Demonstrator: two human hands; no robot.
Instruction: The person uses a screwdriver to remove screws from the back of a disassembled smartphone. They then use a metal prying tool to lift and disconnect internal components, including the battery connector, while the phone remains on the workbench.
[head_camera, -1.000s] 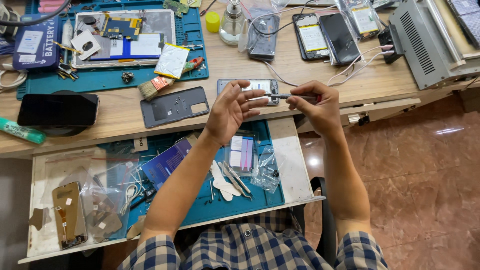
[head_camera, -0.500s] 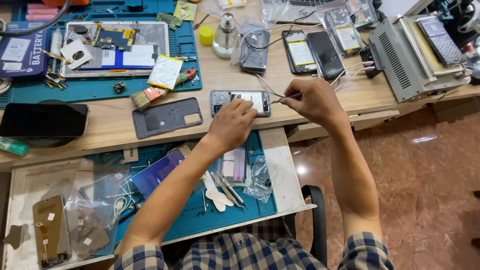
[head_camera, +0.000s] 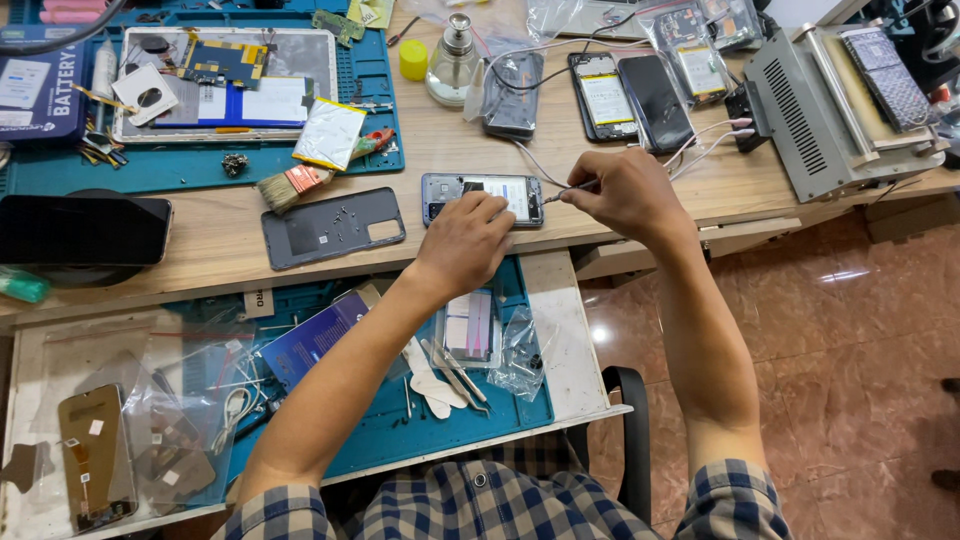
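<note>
An opened phone (head_camera: 512, 192) lies flat near the front edge of the wooden bench (head_camera: 220, 245), its insides facing up. My left hand (head_camera: 462, 240) rests on its near side, fingers pressing it down. My right hand (head_camera: 622, 192) pinches thin metal tweezers (head_camera: 568, 189), whose tip points left at the phone's right end. A dark grey back cover (head_camera: 330, 228) lies just left of the phone.
A brush (head_camera: 290, 186) and teal mat with an open tablet (head_camera: 225, 72) sit at back left. A dark phone (head_camera: 80, 230) lies at far left. More phones (head_camera: 655, 100), a glass bottle (head_camera: 455, 62) and a grey machine (head_camera: 820, 105) stand behind. An open drawer (head_camera: 570, 340) holds tools.
Both hands have dropped onto the opened phone on the bench. My left hand, raised a second ago, now presses it, and the tweezers' tip has moved in to the phone's right end.
</note>
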